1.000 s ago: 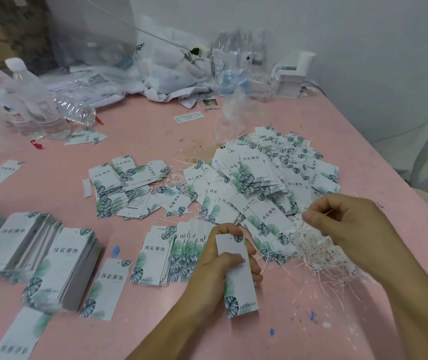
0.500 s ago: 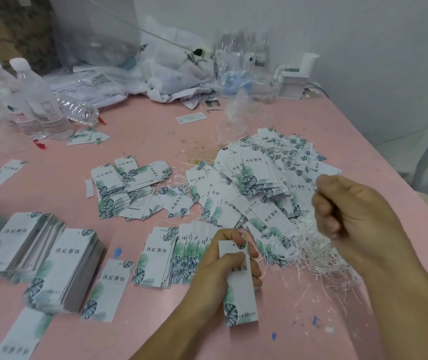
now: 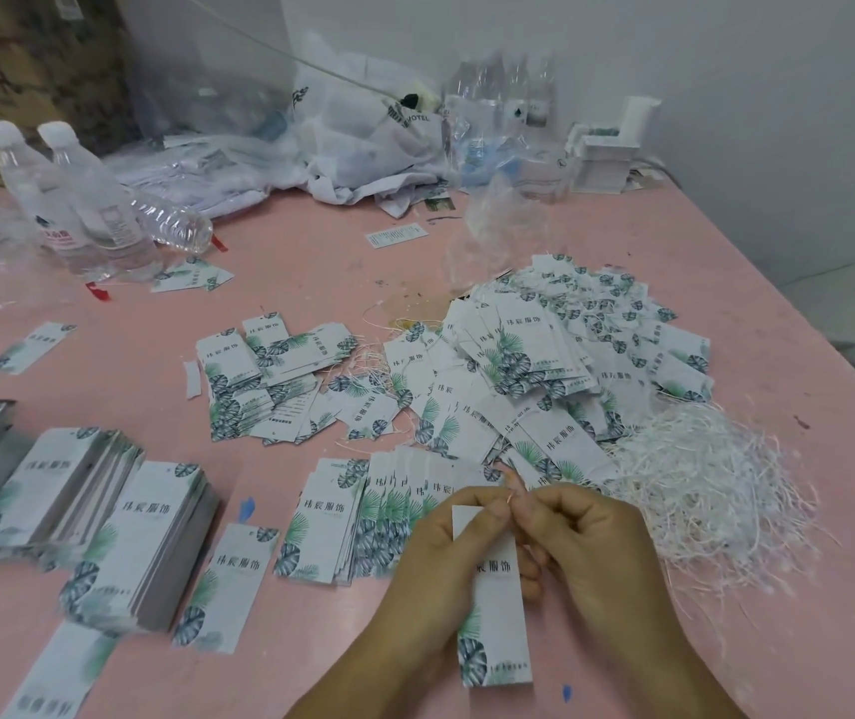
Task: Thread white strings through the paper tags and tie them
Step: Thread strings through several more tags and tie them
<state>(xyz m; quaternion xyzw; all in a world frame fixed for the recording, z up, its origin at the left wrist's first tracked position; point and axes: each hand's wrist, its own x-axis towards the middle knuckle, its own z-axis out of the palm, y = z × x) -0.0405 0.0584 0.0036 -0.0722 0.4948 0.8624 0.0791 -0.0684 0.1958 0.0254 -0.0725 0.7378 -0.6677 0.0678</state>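
Observation:
My left hand (image 3: 438, 568) grips a white paper tag (image 3: 495, 609) with a green leaf print, held upright near the table's front edge. My right hand (image 3: 589, 552) presses against the tag's top, its fingertips pinching a thin white string (image 3: 511, 493) at the tag's upper corner. A loose heap of white strings (image 3: 705, 490) lies just right of my hands. A fanned row of tags (image 3: 363, 521) sits directly behind my left hand, and a big pile of strung tags (image 3: 545, 365) lies beyond it.
Neat stacks of tags (image 3: 119, 526) stand at the left on the pink table (image 3: 311, 262). Water bottles (image 3: 72, 199) stand at the back left, crumpled plastic bags (image 3: 358, 142) and a white holder (image 3: 607, 158) at the back. The table's right edge runs diagonally near the string heap.
My right hand has come down and left from above the string heap to the top of the tag, carrying a string. The left hand keeps hold of the same tag.

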